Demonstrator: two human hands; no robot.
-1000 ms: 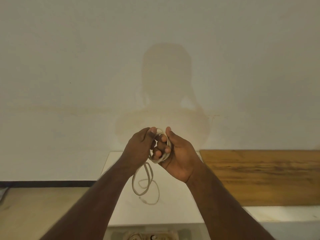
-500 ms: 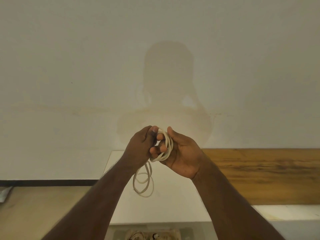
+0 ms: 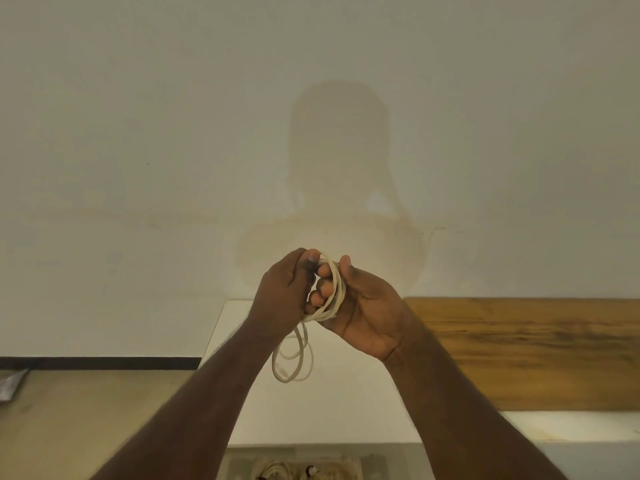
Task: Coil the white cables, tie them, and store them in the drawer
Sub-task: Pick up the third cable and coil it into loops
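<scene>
Both hands are raised in front of a plain pale wall [image 3: 138,116]. The right hand [image 3: 363,306] has the white cable [image 3: 337,292] wound in several loops round its curled fingers [image 3: 322,289], thumb upright beside the coil. The left hand [image 3: 282,296] meets it from the other side — thumb and fingertips pinch the cable at the top of the coil. A loose tail of the cable hangs below the hands over a white cabinet top [image 3: 346,403]. A wooden board [image 3: 519,351] lies to the right. At the bottom edge an open drawer [image 3: 239,462] holds more cables [image 3: 277,471] — details unclear.
</scene>
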